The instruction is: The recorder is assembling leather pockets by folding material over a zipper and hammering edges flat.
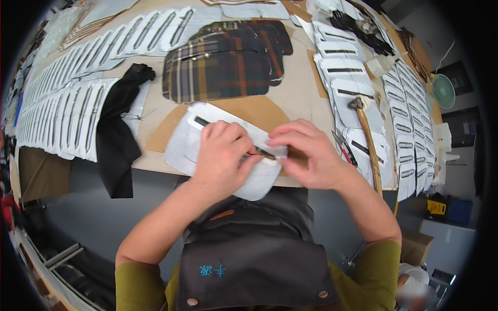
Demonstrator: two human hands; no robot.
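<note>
A pale grey-white fabric panel (180, 142) with rounded corners lies tilted at the table's near edge and partly overhangs it. A white-framed slot with a dark strip (201, 121) runs across the panel. My left hand (224, 155) is closed over the middle of the slot, its thumb and fingertips pinching the material there. At the slot's right end my right hand (311, 155) is curled, with thumb and fingers on either side of the panel's edge. Both hands cover much of the slot, and what lies right under the fingertips is hidden.
Plaid fabric pieces (218, 67) are stacked beyond the brown board (158, 137). Rows of similar slotted panels (70, 116) fill the left; more lie right, near a wooden-handled hammer (371, 140), red-handled snips (345, 150) and a bottle (380, 66). Black cloth (118, 135) hangs over the front edge.
</note>
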